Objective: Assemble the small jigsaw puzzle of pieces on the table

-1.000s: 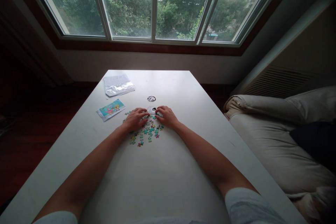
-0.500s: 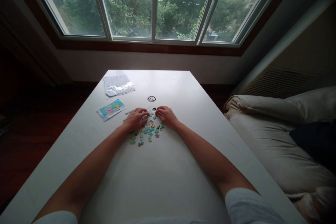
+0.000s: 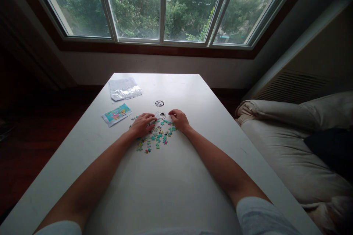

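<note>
So we're at the white table (image 3: 176,180) with a loose heap of puzzle pieces (image 3: 157,136), mostly green, spread between our hands and trailing a bit toward us. Our left hand (image 3: 142,125) is open over the left side of the heap, thumb apart from the fingers, fingertips right by the left edge of a clear round disc (image 3: 159,117). Our right hand (image 3: 179,120) is loosely curled at the heap's right edge, with a small gap between it and the disc; can't tell if we're pinching anything there. The disc lies flat just beyond the pieces, and a second round piece (image 3: 159,103) sits behind it. Off left: a colorful picture card (image 3: 117,115), then a plastic bag (image 3: 125,89) farther back.
</note>
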Demonstrator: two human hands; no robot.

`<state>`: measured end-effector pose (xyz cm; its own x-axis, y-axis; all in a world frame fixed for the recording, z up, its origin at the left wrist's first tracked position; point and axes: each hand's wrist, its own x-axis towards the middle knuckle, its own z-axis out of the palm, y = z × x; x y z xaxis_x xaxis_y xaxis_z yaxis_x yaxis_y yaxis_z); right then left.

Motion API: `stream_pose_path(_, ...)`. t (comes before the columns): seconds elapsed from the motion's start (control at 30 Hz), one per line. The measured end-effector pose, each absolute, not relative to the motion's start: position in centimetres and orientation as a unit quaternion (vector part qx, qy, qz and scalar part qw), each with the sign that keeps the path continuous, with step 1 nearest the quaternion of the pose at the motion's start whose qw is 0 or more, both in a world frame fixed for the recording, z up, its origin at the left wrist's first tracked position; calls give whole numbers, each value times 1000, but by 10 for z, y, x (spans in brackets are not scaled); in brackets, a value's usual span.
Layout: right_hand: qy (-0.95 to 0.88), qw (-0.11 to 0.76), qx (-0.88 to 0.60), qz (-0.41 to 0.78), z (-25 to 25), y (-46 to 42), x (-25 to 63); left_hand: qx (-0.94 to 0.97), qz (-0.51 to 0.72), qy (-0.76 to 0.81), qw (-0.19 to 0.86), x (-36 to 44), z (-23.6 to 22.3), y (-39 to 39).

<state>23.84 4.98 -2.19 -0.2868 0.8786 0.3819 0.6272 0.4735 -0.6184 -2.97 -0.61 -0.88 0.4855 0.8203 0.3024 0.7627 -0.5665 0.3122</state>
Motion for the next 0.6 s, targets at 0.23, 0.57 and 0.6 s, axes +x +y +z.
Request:
stream_pose_path(0.23, -819, 319, -438, 188, -20, 46, 236, 858, 209, 465, 68, -29, -8, -6)
stream_pose_path(0.57, -887, 208, -395, 119, -28, 43, 231, 857, 214, 464, 64, -29, -7, -6)
stream_pose_path(0.6, -893, 189, -393, 112, -28, 41, 230, 856, 216, 465, 63, -28, -7, -7)
